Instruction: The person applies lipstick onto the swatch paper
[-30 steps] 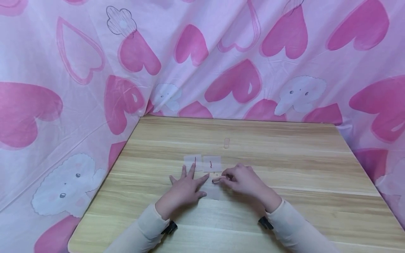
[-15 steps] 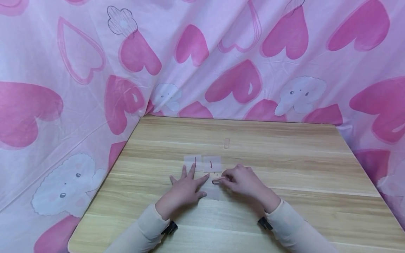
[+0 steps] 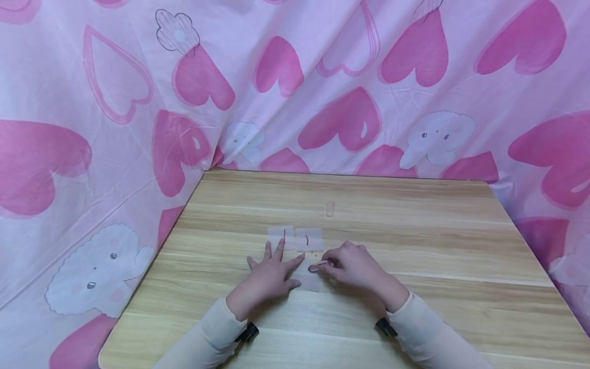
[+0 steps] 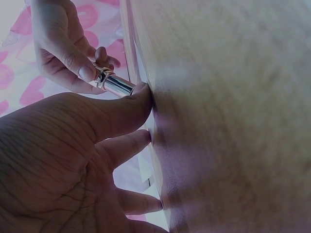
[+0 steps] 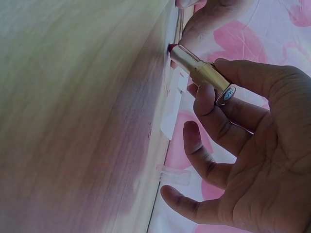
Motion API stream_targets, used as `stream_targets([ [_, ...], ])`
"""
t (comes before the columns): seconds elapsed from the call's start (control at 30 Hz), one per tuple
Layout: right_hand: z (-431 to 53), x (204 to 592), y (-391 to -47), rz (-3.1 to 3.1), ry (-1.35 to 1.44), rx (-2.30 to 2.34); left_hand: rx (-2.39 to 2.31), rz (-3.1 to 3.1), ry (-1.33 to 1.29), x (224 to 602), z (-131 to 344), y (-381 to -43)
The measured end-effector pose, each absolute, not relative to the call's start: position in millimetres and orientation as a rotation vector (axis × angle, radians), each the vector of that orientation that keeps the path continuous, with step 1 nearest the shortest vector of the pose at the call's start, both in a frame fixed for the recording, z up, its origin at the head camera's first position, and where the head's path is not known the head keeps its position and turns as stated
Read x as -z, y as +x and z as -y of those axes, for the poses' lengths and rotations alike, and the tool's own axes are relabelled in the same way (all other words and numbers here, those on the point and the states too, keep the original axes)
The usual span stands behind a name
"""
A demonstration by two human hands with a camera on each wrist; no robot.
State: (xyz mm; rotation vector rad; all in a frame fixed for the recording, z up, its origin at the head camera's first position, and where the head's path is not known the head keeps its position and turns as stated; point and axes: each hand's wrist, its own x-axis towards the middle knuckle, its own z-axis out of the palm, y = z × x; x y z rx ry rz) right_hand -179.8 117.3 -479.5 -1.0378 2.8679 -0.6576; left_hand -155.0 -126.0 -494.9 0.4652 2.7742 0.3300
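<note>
My right hand pinches a gold lipstick between thumb and fingers. Its dark red tip meets a pale square of paper, at least closely; the wrist views show the tube leaning toward the table. My left hand lies with fingers spread, its thumb and index fingertip at that paper and partly hiding it. Behind it are two more paper squares, a left one and a right one, each bearing a short red stroke. The left hand's middle fingertip touches the left square.
A small clear plastic cap lies farther back on the wooden table. Several tiny red-brown specks sit just in front of the right marked square. A pink heart-print curtain hangs along the table's back and sides.
The lipstick tip has moved slightly toward me over the near paper, the right hand shifting with it. My left hand stays in place.
</note>
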Motion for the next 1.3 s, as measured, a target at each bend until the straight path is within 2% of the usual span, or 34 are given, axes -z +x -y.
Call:
stream_targets([
  [1.3, -120.4, 478.3, -172.5, -2.754, -1.043, 0.703, -0.334, -2.764, 0.454, 496.6, 126.2, -157.1],
])
